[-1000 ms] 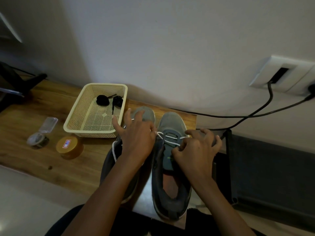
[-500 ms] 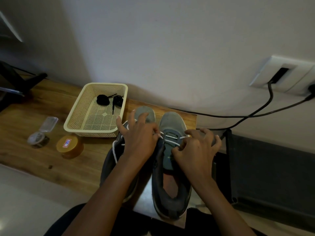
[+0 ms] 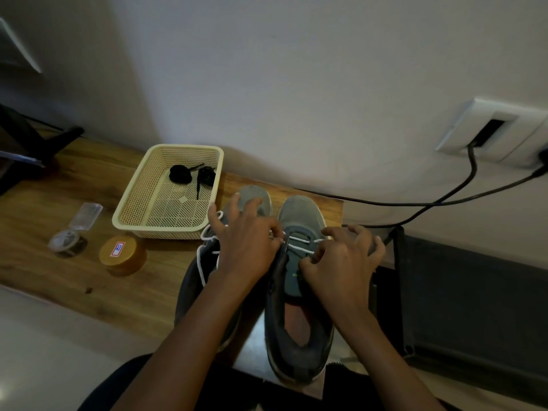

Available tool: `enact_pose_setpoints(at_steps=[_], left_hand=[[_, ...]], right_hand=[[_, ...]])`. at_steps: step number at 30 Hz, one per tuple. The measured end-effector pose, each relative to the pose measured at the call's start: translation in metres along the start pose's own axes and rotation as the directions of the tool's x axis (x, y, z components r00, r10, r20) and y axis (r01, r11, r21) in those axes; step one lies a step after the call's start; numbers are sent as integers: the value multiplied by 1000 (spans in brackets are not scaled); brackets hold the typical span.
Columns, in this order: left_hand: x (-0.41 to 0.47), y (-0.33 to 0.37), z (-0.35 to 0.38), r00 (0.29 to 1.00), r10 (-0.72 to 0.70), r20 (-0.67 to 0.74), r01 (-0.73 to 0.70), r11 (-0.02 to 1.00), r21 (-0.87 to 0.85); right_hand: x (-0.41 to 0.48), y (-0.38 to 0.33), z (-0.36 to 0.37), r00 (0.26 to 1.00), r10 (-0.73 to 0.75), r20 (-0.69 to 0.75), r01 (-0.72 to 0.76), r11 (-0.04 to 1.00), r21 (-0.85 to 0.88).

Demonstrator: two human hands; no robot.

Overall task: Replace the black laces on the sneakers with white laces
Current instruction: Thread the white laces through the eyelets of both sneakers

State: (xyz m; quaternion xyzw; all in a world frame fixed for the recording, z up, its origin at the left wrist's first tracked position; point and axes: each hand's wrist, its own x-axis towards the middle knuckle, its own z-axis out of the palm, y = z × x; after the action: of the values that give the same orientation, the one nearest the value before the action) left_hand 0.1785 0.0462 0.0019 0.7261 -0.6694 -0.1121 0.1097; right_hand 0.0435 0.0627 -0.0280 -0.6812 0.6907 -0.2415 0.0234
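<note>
The right-hand grey mesh sneaker (image 3: 299, 215) stands on the wooden tabletop (image 3: 74, 209) with its long axis running straight away from the person, toe toward the wall and heel overhanging the near edge. The eyelet rows therefore run fore and aft between the 2 hands. A thin white lace (image 3: 299, 240) crosses only the 2 rows nearest the toe. The left hand (image 3: 246, 247) reaches in from the inner side, thumb and forefinger pinching the lace at that edge, its other fingers spread over the toe of the left-hand grey sneaker (image 3: 252, 197) just beside. The right hand (image 3: 341, 265) sits on the outer side, fingers curled, and seems to pinch the lace end there. Each hand looks nearest its own eyelet row, so the next crossing probably travels toward the person. The rolled black laces (image 3: 179, 175) lie in the cream plastic lattice basket (image 3: 160, 231).
</note>
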Motion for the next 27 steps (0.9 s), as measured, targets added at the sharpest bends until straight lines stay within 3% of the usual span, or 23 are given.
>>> enact_pose_setpoints(at_steps=[7, 14, 23, 27], left_hand=[[4, -12, -6, 976, -188, -106, 177, 978, -109], [0, 0, -5, 1000, 10, 7, -10, 999, -41], [3, -15, -5, 984, -156, -84, 149, 985, -81], [2, -6, -6, 995, -21, -101, 18, 999, -27]], right_hand=[[0, -1, 1, 1000, 6, -12, -6, 1000, -2], [0, 0, 2, 1000, -1, -13, 1, 1000, -21], [-1, -1, 0, 1000, 19, 4, -18, 999, -27], [0, -1, -1, 1000, 22, 17, -21, 999, -37]])
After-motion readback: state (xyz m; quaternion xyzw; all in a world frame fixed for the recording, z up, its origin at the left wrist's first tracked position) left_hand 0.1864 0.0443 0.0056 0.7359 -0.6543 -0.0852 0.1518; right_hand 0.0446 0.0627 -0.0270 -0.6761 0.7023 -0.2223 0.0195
